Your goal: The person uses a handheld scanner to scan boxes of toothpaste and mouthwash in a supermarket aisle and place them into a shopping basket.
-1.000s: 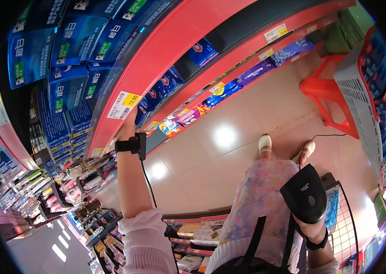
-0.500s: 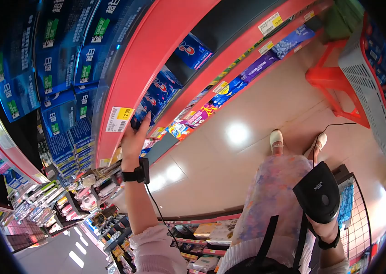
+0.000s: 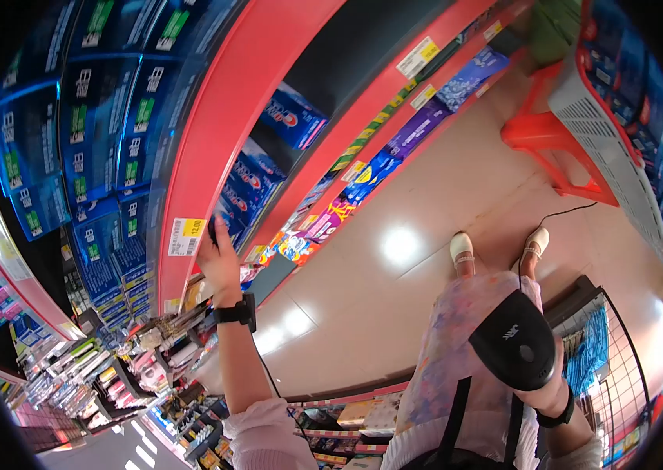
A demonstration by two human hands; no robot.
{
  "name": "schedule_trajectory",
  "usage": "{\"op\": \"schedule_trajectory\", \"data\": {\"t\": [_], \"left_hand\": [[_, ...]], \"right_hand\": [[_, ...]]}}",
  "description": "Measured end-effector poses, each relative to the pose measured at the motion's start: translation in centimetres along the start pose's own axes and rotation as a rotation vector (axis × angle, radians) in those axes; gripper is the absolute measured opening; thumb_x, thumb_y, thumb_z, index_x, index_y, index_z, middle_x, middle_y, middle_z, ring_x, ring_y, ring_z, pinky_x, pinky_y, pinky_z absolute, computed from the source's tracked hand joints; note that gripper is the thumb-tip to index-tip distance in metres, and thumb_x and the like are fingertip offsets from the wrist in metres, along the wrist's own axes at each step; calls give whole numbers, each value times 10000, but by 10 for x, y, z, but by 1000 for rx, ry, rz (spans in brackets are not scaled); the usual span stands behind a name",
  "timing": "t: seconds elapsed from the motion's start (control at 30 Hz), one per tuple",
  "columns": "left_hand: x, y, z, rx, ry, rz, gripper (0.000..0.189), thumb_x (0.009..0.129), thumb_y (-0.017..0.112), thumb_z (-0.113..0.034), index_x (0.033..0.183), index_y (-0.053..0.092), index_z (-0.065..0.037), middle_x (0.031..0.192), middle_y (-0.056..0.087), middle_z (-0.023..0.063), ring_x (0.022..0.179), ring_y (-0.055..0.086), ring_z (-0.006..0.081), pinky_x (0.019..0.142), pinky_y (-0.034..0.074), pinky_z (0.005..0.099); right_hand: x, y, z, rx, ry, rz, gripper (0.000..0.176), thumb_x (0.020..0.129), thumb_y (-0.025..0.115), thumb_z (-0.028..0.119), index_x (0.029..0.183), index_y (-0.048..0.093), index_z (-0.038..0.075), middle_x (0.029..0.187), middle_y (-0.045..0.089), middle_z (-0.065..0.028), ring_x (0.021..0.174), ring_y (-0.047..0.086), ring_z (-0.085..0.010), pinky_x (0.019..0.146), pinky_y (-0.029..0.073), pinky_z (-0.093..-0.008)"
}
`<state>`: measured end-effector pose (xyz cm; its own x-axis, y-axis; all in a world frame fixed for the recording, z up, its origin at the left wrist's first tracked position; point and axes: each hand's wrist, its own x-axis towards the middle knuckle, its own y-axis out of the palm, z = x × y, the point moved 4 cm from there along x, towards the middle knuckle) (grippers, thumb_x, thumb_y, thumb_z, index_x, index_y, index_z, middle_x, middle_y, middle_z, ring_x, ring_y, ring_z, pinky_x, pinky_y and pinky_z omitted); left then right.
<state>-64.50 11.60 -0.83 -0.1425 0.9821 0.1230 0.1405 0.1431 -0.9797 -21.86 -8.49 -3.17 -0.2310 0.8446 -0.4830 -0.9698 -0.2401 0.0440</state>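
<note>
My left hand (image 3: 219,261) reaches up to the red shelf edge (image 3: 214,149), its fingers touching the edge beside a white and yellow price tag (image 3: 186,236). Whether it grips anything I cannot tell. A black strap with a cable (image 3: 237,312) sits on that wrist. Blue toothpaste boxes (image 3: 245,184) lie on the shelf just right of the hand. My right hand (image 3: 545,394) holds a black handheld scanner (image 3: 516,349) low in front of my body.
Tall stacks of blue boxes (image 3: 96,125) fill the upper shelves. Lower red shelves carry purple and blue packs (image 3: 414,125). A red stool (image 3: 551,145) and a grey crate of blue boxes (image 3: 614,133) stand on the tiled floor; a wire basket (image 3: 602,352) is at my right.
My left hand came out from under the shelf and slid down-left along the red shelf edge toward the price tag. The view has tilted; the scanner hand shifted slightly left.
</note>
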Motion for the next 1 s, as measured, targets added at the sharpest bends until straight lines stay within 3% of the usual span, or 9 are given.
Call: {"op": "schedule_trajectory", "data": {"t": [0.27,0.37,0.5,0.53,0.6,0.67,0.8,0.87,1.0], "left_hand": [[-9,6,-7,146,-6,29,478,975,346,-284,1372,331,-19,1428,308,177,1314,290,331,1063,249,406],[-21,9,-15,112,25,-57,524,957,396,-313,1374,299,-12,1398,308,236,1298,267,399,1045,168,550],[-43,9,-67,256,271,-175,493,916,492,-194,1343,337,-1,1404,270,258,1286,279,416,1044,198,551],[-50,7,-94,283,330,-144,506,874,547,-144,1322,358,-3,1397,288,244,1276,301,407,1029,237,550],[-61,6,-134,157,486,-59,480,821,598,-103,1258,431,6,1382,303,234,1256,330,388,1002,287,525],[-78,17,-150,67,464,38,423,750,630,-50,1159,527,-14,1292,431,200,1170,432,340,940,361,469],[-142,65,-181,-228,510,343,340,699,617,-20,1033,605,-79,841,598,92,816,562,291,750,448,419],[-191,78,-218,-362,640,506,306,741,597,-55,1046,583,-78,785,570,96,765,553,291,723,451,422],[-275,81,-284,-588,756,900,424,806,554,-90,1223,479,-69,781,566,92,762,551,287,732,456,409]], "right_hand": [[-7,-13,11,38,-88,-10,651,613,757,160,1161,495,-75,973,601,-182,855,631,-290,761,482,-328],[-15,-27,12,73,-72,-61,644,616,753,153,1160,496,-74,974,603,-170,859,632,-275,760,481,-323],[-31,-48,-3,160,-11,-162,590,627,736,134,1136,514,-68,959,621,-146,833,626,-224,752,477,-309],[-39,-52,-7,208,-66,-330,521,638,721,114,1091,536,-65,935,629,-139,811,620,-203,742,475,-304],[-45,-61,-9,241,-4,-423,447,649,704,97,1041,555,-59,929,634,-130,807,615,-190,734,473,-298],[-46,-71,-6,224,5,-397,419,653,691,76,1031,565,-52,940,637,-129,827,616,-195,747,472,-303],[-69,-89,-34,197,204,-368,461,662,687,52,1096,553,-25,999,634,-122,892,609,-198,807,460,-320],[-72,-101,-33,108,82,-596,144,800,604,31,942,593,8,771,594,-37,662,548,-108,596,431,-232],[-68,-126,-12,85,23,-674,126,798,599,21,919,571,4,756,572,-34,639,533,-110,581,410,-224]]}}
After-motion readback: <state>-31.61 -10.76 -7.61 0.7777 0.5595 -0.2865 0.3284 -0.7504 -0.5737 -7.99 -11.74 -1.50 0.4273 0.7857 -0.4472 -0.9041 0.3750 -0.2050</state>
